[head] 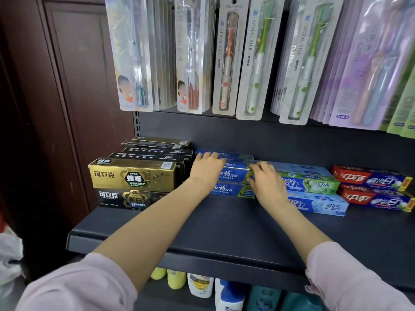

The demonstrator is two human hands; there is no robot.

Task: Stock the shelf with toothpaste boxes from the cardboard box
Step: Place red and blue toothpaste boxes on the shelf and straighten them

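Dark metal shelving fills the scene, its wide shelf carrying rows of toothpaste boxes against the back panel, beside a dark red-brown wooden panel on the left. Both of a person's hands reach in over the shelf to a stack of blue toothpaste boxes near the middle: the left hand lies flat on top of the stack at its left end, fingers extended, while the right hand rests on the stack's right end with fingers lightly bent over the top edge, though whether it actually grips a box cannot be told. Gold and black toothpaste boxes are stacked just to the left, touching the blue stack; light blue and green boxes sit just to the right, and red and blue boxes beyond them. Packaged toothbrushes hang in rows above. Bottles stand on the level below. Pink sleeves cover the upper forearms. A white plastic bag shows at the left edge.
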